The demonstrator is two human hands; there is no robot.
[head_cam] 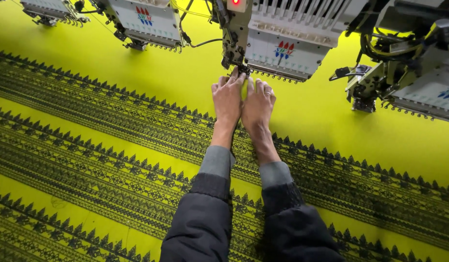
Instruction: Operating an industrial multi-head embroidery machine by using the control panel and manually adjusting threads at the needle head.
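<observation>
Both my arms reach forward over a bright yellow fabric (137, 77) stitched with dark patterned bands (88, 160). My left hand (227, 97) and my right hand (258, 104) lie side by side, fingertips up at the needle area (244, 69) under the middle embroidery head (282, 43). The fingers pinch at something small there; a thread or needle is too fine to make out. A ring shows on my right hand. Dark jacket sleeves with grey cuffs cover my forearms.
More embroidery heads hang along the top: one at the upper left (146, 22), another at the far left (47, 9), one at the right (408, 82) with cables. A red lamp (235, 2) glows on the middle head.
</observation>
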